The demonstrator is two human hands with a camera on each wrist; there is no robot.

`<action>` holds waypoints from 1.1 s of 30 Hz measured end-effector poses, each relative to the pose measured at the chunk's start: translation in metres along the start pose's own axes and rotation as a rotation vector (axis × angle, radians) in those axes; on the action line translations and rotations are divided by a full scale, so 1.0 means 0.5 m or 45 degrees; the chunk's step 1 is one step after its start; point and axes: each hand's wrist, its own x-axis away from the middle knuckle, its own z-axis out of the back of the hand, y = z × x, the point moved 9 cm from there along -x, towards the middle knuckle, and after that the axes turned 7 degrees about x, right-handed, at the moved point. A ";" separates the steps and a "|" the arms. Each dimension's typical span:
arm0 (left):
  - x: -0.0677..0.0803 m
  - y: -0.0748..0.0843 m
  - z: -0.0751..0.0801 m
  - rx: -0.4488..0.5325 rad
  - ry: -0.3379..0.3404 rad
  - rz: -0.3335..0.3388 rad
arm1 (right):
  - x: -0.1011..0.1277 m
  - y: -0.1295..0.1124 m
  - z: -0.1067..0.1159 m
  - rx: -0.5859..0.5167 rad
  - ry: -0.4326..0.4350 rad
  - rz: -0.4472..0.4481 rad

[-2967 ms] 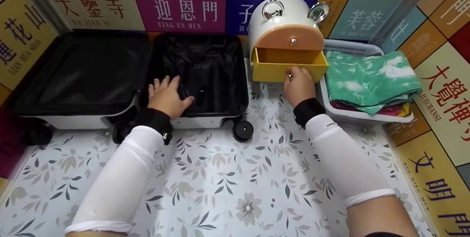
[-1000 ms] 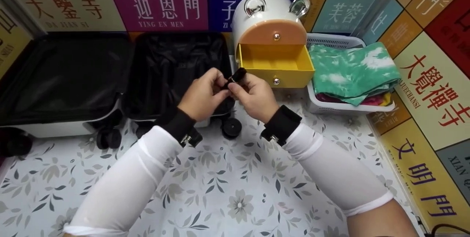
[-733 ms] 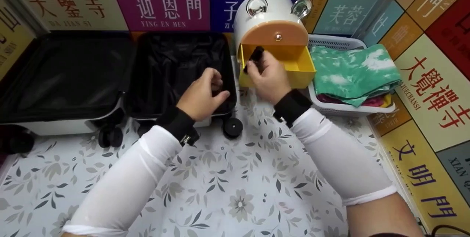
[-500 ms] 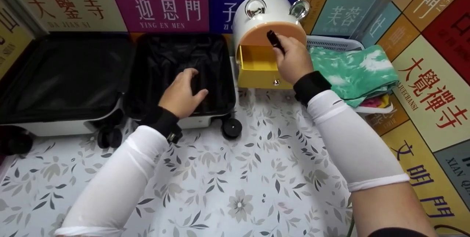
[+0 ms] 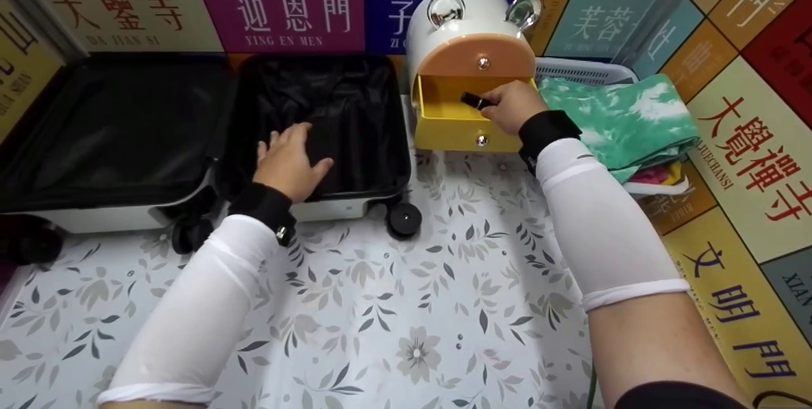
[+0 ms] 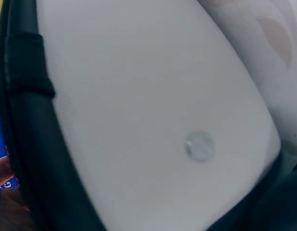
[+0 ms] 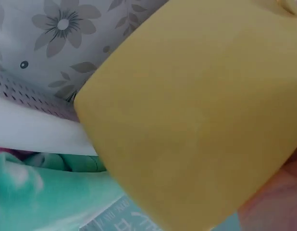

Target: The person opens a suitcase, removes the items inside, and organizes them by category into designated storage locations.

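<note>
My right hand (image 5: 515, 106) pinches a small black lipstick tube (image 5: 474, 101) with a thin metallic band, inside the outline of the pulled-out yellow drawer (image 5: 466, 133). That drawer belongs to a white rounded cabinet (image 5: 488, 0) with silver ears and an orange upper drawer. In the right wrist view the yellow drawer front (image 7: 187, 115) fills the middle, and part of my right hand (image 7: 276, 204) shows at lower right. My left hand (image 5: 288, 165), fingers spread, is over the front of the open black-lined suitcase (image 5: 355, 136); only its fingertips show in the left wrist view.
The suitcase's other half (image 5: 120, 130) lies open at the left, its black wheels (image 5: 404, 219) facing the front. A grey-white basket (image 5: 583, 71) of folded clothes, a green tie-dye cloth (image 5: 628, 117) uppermost, stands right of the cabinet. Patterned walls enclose the back and sides.
Earlier my right hand held the drawer knob, then both hands held the lipstick tube. The left let go and moved left; the right carried the tube up, then down into the drawer opening.
</note>
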 end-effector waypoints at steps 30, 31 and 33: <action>-0.001 -0.020 0.003 -0.027 0.015 0.031 | 0.140 -0.048 -0.081 -0.057 0.799 0.328; 0.000 -0.021 0.001 -0.027 0.014 0.033 | 0.136 -0.047 -0.082 -0.054 0.802 0.324; 0.000 -0.021 -0.002 -0.031 0.012 0.037 | 0.126 -0.046 -0.082 -0.042 0.789 0.301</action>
